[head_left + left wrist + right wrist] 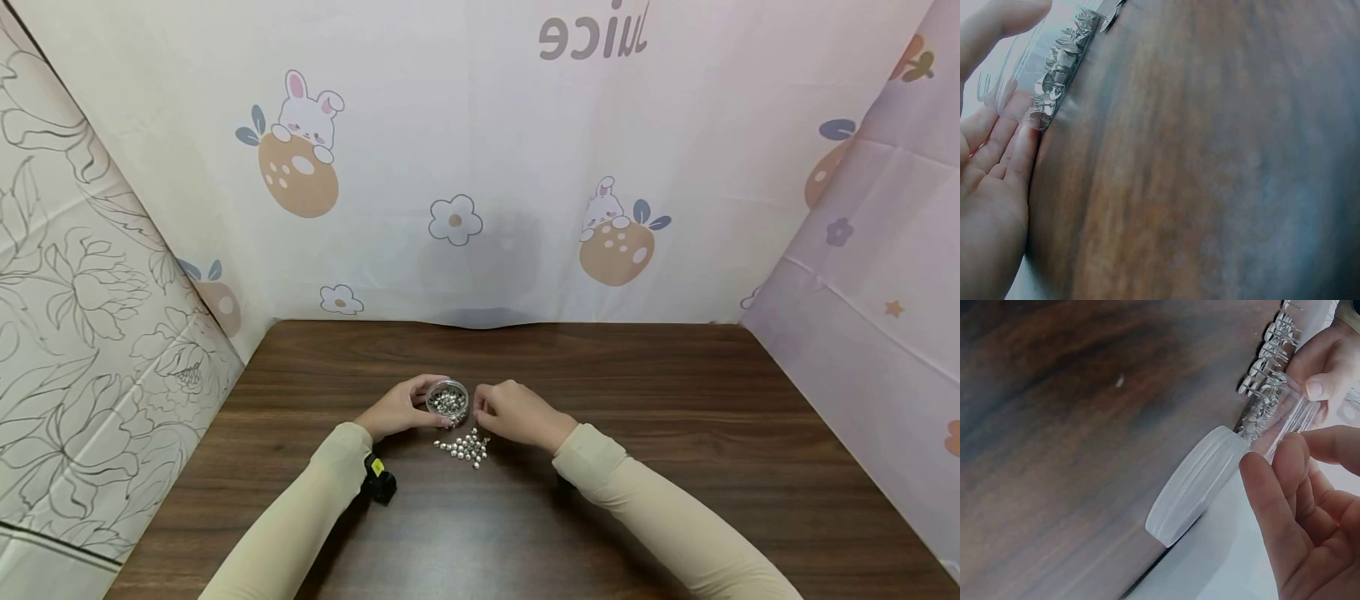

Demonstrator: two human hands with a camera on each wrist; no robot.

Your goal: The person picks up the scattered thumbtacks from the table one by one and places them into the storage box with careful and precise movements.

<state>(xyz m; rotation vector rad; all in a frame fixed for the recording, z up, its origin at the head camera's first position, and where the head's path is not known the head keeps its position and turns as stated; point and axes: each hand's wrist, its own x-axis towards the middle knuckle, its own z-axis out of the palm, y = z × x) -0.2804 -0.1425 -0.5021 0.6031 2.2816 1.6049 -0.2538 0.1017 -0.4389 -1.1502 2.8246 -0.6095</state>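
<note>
While the left hand (397, 410) curls round the clear jar (447, 382) beside loose tacks (467, 450), the right hand (517, 412) bunches its fingers close by, tack or none, can't tell! Tack-by-tack transfer, it seems; next calls for a fine pinch, jar steady.

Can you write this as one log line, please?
left hand: holds clear jar | right hand: beside jar | thumbtacks: in jar and on table
</note>
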